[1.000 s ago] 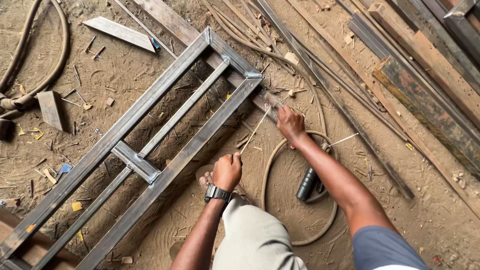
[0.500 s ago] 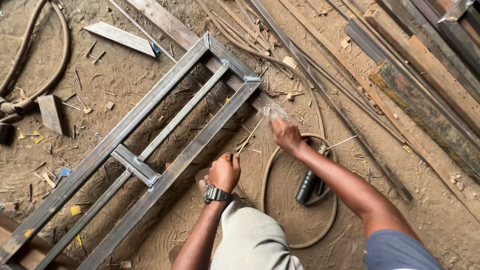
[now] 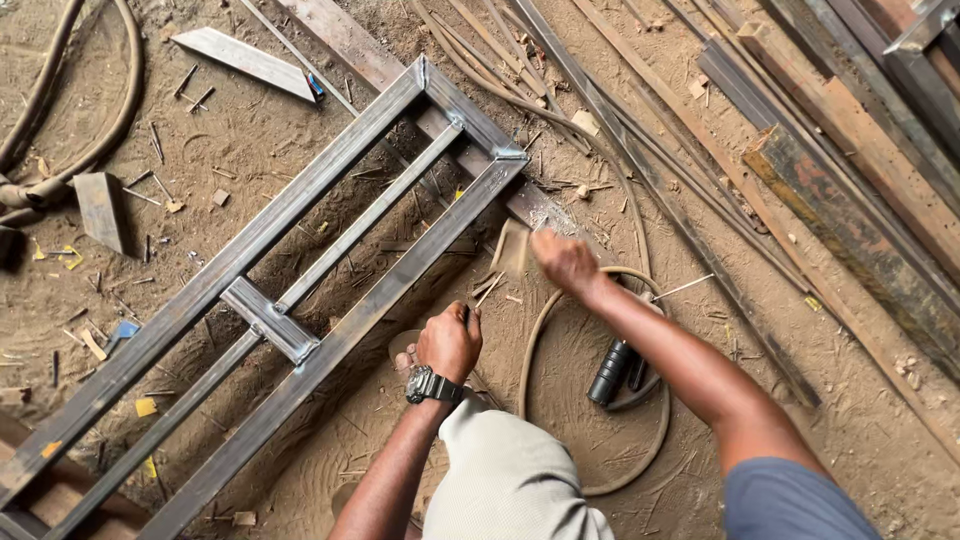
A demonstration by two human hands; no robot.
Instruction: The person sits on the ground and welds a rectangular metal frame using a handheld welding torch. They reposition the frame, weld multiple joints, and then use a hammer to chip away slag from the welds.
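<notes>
Sandy dirt floor (image 3: pixel 250 130), scrap bits everywhere; rusty beams (image 3: pixel 850 200) top-rt, prob. daylight.

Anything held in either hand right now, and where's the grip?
Left hand is fisted around a thin metal rod, grip at its lower end. Right hand pinches a small flat pale piece by its right edge; blurred.

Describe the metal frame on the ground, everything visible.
The metal frame is a long rectangle of grey square tube with mitred, welded corners. A thinner bar runs down its middle, crossed by a short flat piece. It lies flat on the sandy ground, running diagonally from lower left to upper right. Its far end rests over a rusty beam. The left hand sits beside its near rail.
</notes>
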